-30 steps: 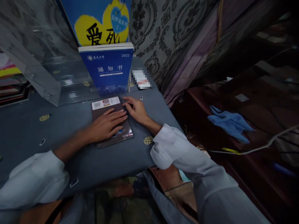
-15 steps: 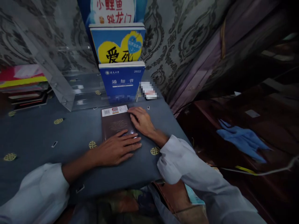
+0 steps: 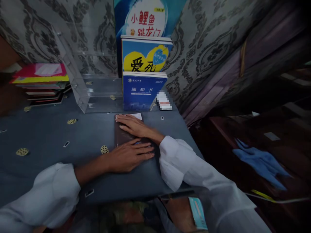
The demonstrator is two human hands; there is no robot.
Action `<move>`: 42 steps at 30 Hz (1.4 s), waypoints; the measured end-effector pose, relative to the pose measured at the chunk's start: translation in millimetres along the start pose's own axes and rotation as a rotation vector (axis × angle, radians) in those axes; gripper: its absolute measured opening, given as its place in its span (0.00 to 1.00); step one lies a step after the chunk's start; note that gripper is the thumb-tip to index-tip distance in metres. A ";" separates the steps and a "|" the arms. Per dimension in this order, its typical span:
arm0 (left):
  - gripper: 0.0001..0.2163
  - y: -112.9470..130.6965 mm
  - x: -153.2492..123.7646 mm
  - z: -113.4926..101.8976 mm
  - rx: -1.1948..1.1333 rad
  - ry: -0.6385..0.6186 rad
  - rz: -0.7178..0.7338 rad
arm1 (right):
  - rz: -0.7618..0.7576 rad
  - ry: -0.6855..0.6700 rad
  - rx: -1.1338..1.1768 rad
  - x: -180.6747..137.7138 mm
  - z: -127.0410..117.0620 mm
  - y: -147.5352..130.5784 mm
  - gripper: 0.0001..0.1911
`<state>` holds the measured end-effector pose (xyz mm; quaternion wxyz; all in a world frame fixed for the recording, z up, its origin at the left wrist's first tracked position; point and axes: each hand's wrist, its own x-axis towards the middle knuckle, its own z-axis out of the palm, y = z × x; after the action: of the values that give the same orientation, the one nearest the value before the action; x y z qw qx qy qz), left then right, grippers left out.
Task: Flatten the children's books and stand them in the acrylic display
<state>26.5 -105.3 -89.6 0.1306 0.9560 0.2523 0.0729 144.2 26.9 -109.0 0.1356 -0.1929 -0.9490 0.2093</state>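
A dark brown book (image 3: pixel 121 136) lies flat on the grey tablecloth, a white label strip along its far edge. My left hand (image 3: pixel 132 155) rests across its near edge with the fingers stretched out to the right. Over the upper part of the cover lies my right hand (image 3: pixel 133 125), flat, its fingers pointing left and partly hiding the label. Just behind the book, a blue booklet (image 3: pixel 143 95) stands upright at the front of a clear acrylic rack (image 3: pixel 80 94), with a yellow-and-blue book (image 3: pixel 130 48) and a picture book (image 3: pixel 177 13) rising behind it.
At the far left sits a stack of books and folders (image 3: pixel 46 85), pink and yellow on top. A blurred-out card (image 3: pixel 164 101) lies right of the rack. Beyond the right table edge are a blue cloth (image 3: pixel 262 165) and a pale cord (image 3: pixel 291 200).
My right hand has slid left from the book's right edge onto its upper cover and label. My left hand stays on the near edge. The view has shifted, moving the scene rightward.
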 end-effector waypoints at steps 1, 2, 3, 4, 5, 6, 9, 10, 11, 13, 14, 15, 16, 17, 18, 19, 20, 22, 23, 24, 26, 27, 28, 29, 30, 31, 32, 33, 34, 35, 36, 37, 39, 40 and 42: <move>0.22 -0.4 0.1 0.1 -0.002 -0.007 -0.004 | 0.024 0.022 -0.018 -1.8 0.0 1.2 0.23; 0.23 -0.8 0.1 0.1 -0.004 -0.011 -0.003 | 0.054 0.044 -0.039 -4.5 0.1 1.7 0.24; 0.24 -1.1 0.2 0.1 -0.007 -0.010 0.001 | 0.090 0.069 -0.063 -8.0 0.4 1.6 0.24; 0.24 -1.4 0.3 0.2 -0.010 -0.004 0.008 | 0.131 0.093 -0.086 -12.0 1.0 1.3 0.24; 0.23 -1.6 0.2 0.5 -0.013 0.006 0.015 | 0.175 0.117 -0.105 -16.2 1.9 0.9 0.25; 0.23 -1.9 0.0 1.0 -0.015 0.019 0.021 | 0.216 0.138 -0.118 -20.7 3.0 0.4 0.25; 0.19 -2.6 -1.9 4.3 -0.020 0.102 0.033 | 0.278 0.183 -0.121 -33.7 6.5 -1.7 0.25; 0.18 -2.8 -2.8 5.6 -0.026 0.148 0.041 | 0.279 0.188 -0.118 -37.6 7.3 -2.7 0.25; 0.17 -2.9 -3.8 6.8 -0.035 0.205 0.051 | 0.277 0.187 -0.117 -41.1 7.9 -4.1 0.25; 0.15 -2.6 -5.6 7.9 -0.064 0.339 0.056 | 0.282 0.167 -0.132 -47.2 8.0 -8.0 0.26; 0.15 -2.3 -6.3 7.6 -0.084 0.412 0.045 | 0.288 0.151 -0.148 -49.9 7.7 -10.6 0.26; 0.15 -2.1 -6.8 6.7 -0.112 0.485 0.016 | 0.290 0.132 -0.165 -52.4 7.3 -13.7 0.26; 0.15 -2.3 -7.1 5.2 -0.152 0.556 -0.028 | 0.286 0.113 -0.184 -54.8 6.9 -17.4 0.26; 0.15 -3.0 -7.3 3.3 -0.206 0.621 -0.079 | 0.278 0.099 -0.202 -57.1 6.6 -21.8 0.26; 0.16 -4.7 -7.4 1.3 -0.273 0.684 -0.132 | 0.267 0.088 -0.219 -59.4 6.5 -27.0 0.26; 0.17 -7.6 -7.5 -0.5 -0.350 0.746 -0.186 | 0.257 0.080 -0.236 -61.4 6.7 -33.2 0.26; 0.17 -11.7 -7.6 -1.8 -0.434 0.805 -0.242 | 0.247 0.073 -0.253 -63.3 7.4 -40.3 0.27; 0.19 -23.4 -7.8 -1.8 -0.614 0.905 -0.344 | 0.231 0.048 -0.289 -66.7 10.2 -57.0 0.27; 0.20 -30.3 -7.8 -0.6 -0.703 0.945 -0.392 | 0.216 0.027 -0.306 -68.2 12.4 -66.1 0.27; 0.21 -37.4 -7.6 1.3 -0.789 0.977 -0.434 | 0.194 0.004 -0.320 -69.7 15.0 -75.3 0.28; 0.23 -49.8 -6.9 5.5 -0.934 1.032 -0.492 | 0.123 -0.039 -0.332 -73.4 20.6 -92.5 0.28; 0.23 -54.4 -6.4 7.3 -0.986 1.058 -0.507 | 0.076 -0.058 -0.331 -75.7 23.1 -100.0 0.27; 0.24 -57.7 -5.9 8.6 -1.023 1.078 -0.514 | 0.026 -0.075 -0.326 -78.3 25.1 -106.4 0.26; 0.24 -59.7 -5.6 9.2 -1.042 1.086 -0.514 | -0.019 -0.090 -0.318 -81.2 26.4 -111.6 0.25; 0.24 -60.5 -5.5 9.3 -1.041 1.083 -0.510 | -0.056 -0.105 -0.310 -84.3 26.8 -115.7 0.23; 0.24 -60.3 -5.7 9.0 -1.025 1.067 -0.507 | -0.081 -0.116 -0.302 -87.7 26.6 -118.7 0.22; 0.24 -59.5 -6.1 8.4 -0.999 1.042 -0.509 | -0.093 -0.122 -0.293 -91.1 25.7 -120.7 0.22; 0.24 -58.4 -6.7 7.6 -0.964 1.015 -0.518 | -0.094 -0.122 -0.284 -94.6 24.6 -121.9 0.22; 0.24 -57.2 -7.4 6.8 -0.927 0.988 -0.533 | -0.090 -0.119 -0.276 -98.1 23.4 -122.4 0.23; 0.24 -56.1 -8.1 6.0 -0.893 0.965 -0.551 | -0.078 -0.112 -0.269 -101.7 22.4 -122.3 0.24; 0.25 -55.2 -8.8 5.3 -0.865 0.945 -0.567 | -0.063 -0.102 -0.262 -105.4 21.7 -121.7 0.25; 0.25 -54.7 -9.4 4.7 -0.842 0.926 -0.579 | -0.041 -0.091 -0.256 -109.1 21.4 -120.5 0.26; 0.25 -54.6 -10.4 3.6 -0.803 0.889 -0.587 | 0.023 -0.062 -0.249 -116.8 21.6 -116.7 0.29; 0.25 -55.0 -10.8 3.3 -0.787 0.872 -0.588 | 0.061 -0.044 -0.245 -120.7 22.0 -114.1 0.30; 0.24 -56.1 -11.5 3.3 -0.744 0.834 -0.585 | 0.134 0.000 -0.233 -128.2 22.6 -107.9 0.33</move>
<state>-8.7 -64.7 -109.7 0.3594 0.6293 0.4908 0.4836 217.1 -125.6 -102.9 0.0979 -0.2703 -0.9519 0.1061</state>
